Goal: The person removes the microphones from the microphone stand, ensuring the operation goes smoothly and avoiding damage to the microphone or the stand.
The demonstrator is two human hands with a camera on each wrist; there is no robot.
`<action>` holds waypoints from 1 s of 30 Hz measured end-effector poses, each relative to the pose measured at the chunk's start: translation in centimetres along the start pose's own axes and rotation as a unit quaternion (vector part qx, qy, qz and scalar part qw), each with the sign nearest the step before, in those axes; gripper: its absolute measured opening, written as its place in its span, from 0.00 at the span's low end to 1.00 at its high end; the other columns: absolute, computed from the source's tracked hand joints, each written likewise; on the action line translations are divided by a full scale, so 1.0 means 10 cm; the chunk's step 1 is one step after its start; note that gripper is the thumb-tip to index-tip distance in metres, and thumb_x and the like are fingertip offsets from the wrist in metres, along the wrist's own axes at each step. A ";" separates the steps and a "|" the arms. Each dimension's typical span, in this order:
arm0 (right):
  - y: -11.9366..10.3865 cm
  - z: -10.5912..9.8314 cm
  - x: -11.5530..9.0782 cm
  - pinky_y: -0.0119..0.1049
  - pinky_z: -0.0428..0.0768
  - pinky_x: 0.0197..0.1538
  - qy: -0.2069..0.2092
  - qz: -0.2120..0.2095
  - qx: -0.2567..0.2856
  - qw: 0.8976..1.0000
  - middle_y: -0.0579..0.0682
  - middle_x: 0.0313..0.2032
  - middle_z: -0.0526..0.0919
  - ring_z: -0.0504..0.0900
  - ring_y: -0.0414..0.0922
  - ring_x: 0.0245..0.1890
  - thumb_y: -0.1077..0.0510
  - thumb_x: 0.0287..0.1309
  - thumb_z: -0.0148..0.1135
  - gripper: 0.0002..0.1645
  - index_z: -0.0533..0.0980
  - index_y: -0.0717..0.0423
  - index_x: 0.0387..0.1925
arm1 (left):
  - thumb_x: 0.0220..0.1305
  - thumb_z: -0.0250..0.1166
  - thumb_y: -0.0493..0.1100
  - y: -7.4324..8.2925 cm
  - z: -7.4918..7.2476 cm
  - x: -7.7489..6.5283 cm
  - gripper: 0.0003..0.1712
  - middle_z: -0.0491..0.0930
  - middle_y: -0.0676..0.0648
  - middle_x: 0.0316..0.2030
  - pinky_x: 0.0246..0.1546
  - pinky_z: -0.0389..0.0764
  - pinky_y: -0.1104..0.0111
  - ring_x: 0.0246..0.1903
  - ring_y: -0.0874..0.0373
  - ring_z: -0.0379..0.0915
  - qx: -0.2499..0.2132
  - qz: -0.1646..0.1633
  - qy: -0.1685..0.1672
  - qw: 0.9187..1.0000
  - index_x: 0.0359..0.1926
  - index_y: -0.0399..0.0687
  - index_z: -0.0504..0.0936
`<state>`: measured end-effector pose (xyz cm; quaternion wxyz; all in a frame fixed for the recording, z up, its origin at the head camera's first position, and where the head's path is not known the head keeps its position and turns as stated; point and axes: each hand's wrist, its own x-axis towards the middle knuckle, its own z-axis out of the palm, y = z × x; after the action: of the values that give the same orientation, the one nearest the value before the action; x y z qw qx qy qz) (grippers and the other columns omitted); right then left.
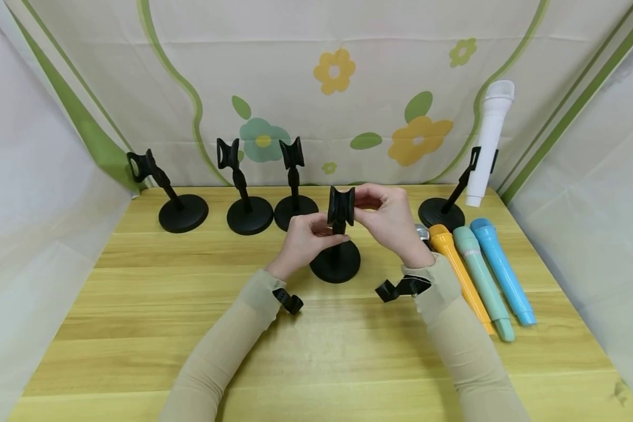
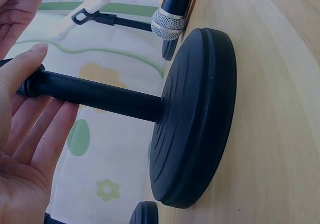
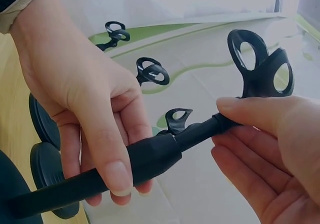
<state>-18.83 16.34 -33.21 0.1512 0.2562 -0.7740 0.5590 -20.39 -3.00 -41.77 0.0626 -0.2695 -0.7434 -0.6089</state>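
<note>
A black desktop microphone stand (image 1: 336, 266) stands upright in front of me, its round base (image 2: 197, 124) down at the table. My left hand (image 1: 304, 241) grips its pole (image 2: 107, 96), thumb on one side and fingers on the other. Higher up, my right hand (image 1: 387, 221) pinches the thin neck just below the forked clip (image 3: 262, 66). Nothing sits in that clip. In the right wrist view, the left thumb lies along the thicker collar (image 3: 152, 159) of the pole.
Three black stands (image 1: 183, 213) with bare clips line the back left. At the back right, another stand (image 1: 441, 212) bears a white microphone (image 1: 489, 143). Orange (image 1: 461, 275), green (image 1: 484, 284) and blue (image 1: 503, 272) microphones lie at right, beside a silver-headed black one (image 2: 168, 23).
</note>
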 end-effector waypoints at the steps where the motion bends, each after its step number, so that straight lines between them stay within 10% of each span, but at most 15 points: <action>1: 0.00 -0.01 0.00 0.37 0.86 0.45 -0.003 -0.002 0.001 1.000 0.50 0.36 0.89 0.88 0.44 0.37 0.68 0.57 0.74 0.09 0.88 0.59 0.41 | 0.56 0.79 0.40 0.00 0.00 0.00 0.14 0.88 0.51 0.36 0.40 0.87 0.65 0.35 0.59 0.86 -0.001 0.001 0.000 1.000 0.44 0.47 0.90; 30: 0.07 -0.03 0.02 0.39 0.86 0.47 -0.019 -0.008 0.038 0.999 0.52 0.36 0.89 0.87 0.47 0.37 0.71 0.57 0.73 0.09 0.87 0.63 0.41 | 0.56 0.79 0.40 0.02 0.00 -0.01 0.11 0.88 0.53 0.36 0.40 0.87 0.65 0.35 0.59 0.86 -0.006 -0.002 -0.004 1.000 0.41 0.47 0.90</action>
<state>-19.43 16.70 -33.58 0.1312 0.2784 -0.7529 0.5817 -20.25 -3.04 -41.63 0.0570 -0.2711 -0.7408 -0.6120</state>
